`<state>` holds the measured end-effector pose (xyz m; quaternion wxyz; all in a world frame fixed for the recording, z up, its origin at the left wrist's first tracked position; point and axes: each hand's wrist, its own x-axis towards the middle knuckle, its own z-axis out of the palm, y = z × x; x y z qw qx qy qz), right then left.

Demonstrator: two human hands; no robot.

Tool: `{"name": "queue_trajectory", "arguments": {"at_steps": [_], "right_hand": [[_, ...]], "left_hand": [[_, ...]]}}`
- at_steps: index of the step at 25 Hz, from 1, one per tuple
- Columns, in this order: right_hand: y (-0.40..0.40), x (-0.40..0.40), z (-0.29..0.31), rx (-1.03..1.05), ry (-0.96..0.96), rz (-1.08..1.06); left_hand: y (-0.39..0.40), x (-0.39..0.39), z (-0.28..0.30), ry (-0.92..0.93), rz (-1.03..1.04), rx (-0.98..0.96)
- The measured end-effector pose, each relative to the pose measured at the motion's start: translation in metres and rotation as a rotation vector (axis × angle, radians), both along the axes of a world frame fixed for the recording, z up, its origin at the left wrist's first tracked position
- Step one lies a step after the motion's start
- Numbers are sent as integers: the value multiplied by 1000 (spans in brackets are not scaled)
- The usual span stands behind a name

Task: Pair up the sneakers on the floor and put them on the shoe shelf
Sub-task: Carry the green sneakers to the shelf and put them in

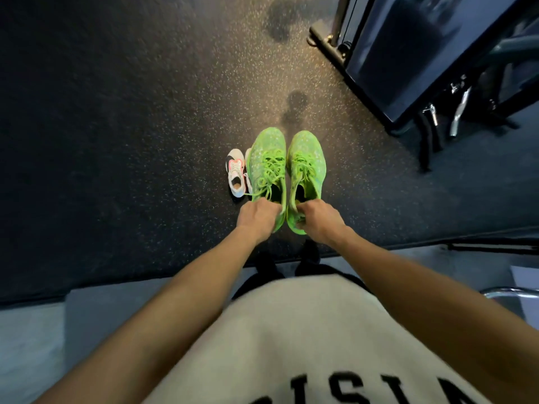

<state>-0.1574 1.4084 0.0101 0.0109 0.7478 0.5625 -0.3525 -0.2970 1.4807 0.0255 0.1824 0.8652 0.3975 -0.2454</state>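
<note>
Green sneakers, two of them, held up side by side in front of the person, toes pointing away, laces loose. Left green sneaker (pixel 267 164) gripped at the heel/collar by left hand (pixel 256 218), fingers curled round the back of the shoe. Right green sneaker (pixel 304 176) gripped the same way by right hand (pixel 320 221), fingers tucked into the collar at the heel. The two shoes sit close together, inner edges nearly touching; can't tell if they actually touch. Both hands clamped on their shoes, knuckles up, arms stretched forward and down.

White sneaker (pixel 235 176) with black toe patch and pink trim lies on the floor just left of the green pair, toe away from the person. A sliver of another white shoe (pixel 248 158) shows right beside it, mostly hidden behind the left green sneaker, so can't tell its details.

Floor (pixel 131 126) is dark speckled rubber, lit in a warm patch in the middle. Dark framed equipment (pixel 408 53) with metal bars stands at upper right, well apart from the shoes. Paler grey flooring (pixel 102 304) near the person's feet. Beige shirt (pixel 306 330) with black lettering fills the bottom. Frame slightly blurred
</note>
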Motion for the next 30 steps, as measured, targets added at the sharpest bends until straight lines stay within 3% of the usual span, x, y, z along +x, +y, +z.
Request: {"name": "queue_trajectory", "arguments": {"at_steps": [8, 18, 30], "right_hand": [[-48, -9, 10, 6, -28, -130], [-182, 36, 33, 32, -22, -624], [-519, 76, 36, 24, -68, -1239]], "left_hand": [[-26, -2, 12, -61, -150, -12], [-110, 93, 30, -108, -622, 34], [-430, 241, 29, -139, -1227, 13]]}}
